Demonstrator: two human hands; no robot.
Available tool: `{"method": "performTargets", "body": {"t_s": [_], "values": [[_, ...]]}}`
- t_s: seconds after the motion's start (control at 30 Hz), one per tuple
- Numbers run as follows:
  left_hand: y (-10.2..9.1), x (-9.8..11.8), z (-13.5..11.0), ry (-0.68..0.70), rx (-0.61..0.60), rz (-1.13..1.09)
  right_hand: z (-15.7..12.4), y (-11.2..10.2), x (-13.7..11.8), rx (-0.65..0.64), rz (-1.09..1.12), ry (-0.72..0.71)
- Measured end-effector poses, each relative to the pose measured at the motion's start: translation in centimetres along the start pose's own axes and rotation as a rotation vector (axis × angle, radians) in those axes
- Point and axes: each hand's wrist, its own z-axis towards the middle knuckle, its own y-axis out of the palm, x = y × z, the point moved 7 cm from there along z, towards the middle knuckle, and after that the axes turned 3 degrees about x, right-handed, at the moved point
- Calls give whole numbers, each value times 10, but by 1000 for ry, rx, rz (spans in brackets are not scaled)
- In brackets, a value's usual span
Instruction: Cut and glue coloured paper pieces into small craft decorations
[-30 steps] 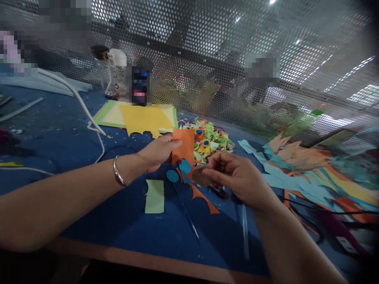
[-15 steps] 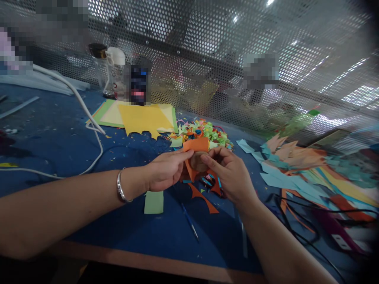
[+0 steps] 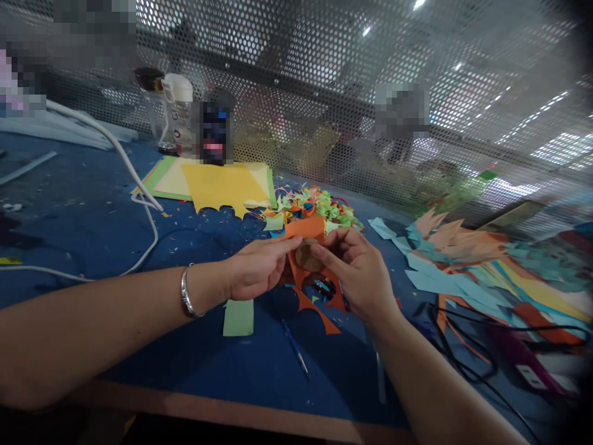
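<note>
My left hand [image 3: 257,269] pinches the left edge of an orange paper piece [image 3: 306,228] held just above the blue table [image 3: 92,210]. My right hand [image 3: 356,269] is closed on a small round brownish object [image 3: 304,254] pressed against that paper. Orange paper offcuts [image 3: 319,312] lie under my hands, and scissors [image 3: 324,287] are partly hidden beneath my right hand. A silver bracelet [image 3: 186,292] circles my left wrist.
A light green paper strip [image 3: 238,317] and a blue pen [image 3: 296,349] lie near the front. Yellow and green sheets [image 3: 222,182], a heap of small coloured cutouts [image 3: 324,207], bottles [image 3: 178,114], a white cable [image 3: 148,216], paper scraps [image 3: 467,259] and black cables [image 3: 463,346] surround them. A perforated screen [image 3: 324,74] stands behind.
My left hand has lowered the orange paper from upright toward the table. My right hand has brought the round object up against it, and the hands have closed together.
</note>
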Motion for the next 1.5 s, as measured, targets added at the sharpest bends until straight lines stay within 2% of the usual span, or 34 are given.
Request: {"method": "performTargets", "body": {"t_s": [0.13, 0.27, 0.43, 0.5, 0.83, 1.1, 1.5], "values": [[-4, 0, 3, 34, -37, 122, 1, 3, -1, -27, -44, -37], [1, -1, 1, 71, -194, 285, 1, 3, -3, -25, -97, -93], [5, 5, 1, 166, -271, 329, 1, 5, -2, -74, -93, -83], [3, 7, 3, 189, -266, 335, 1, 4, -2, -84, -98, -86], [-10, 7, 9, 96, -150, 319, 1, 4, -4, -94, -98, -99], [-11, 9, 9, 101, -90, 302, 1, 4, -4, -107, -110, -108], [-9, 10, 6, 83, -99, 376, 0, 6, -5, -129, -85, -58]]}}
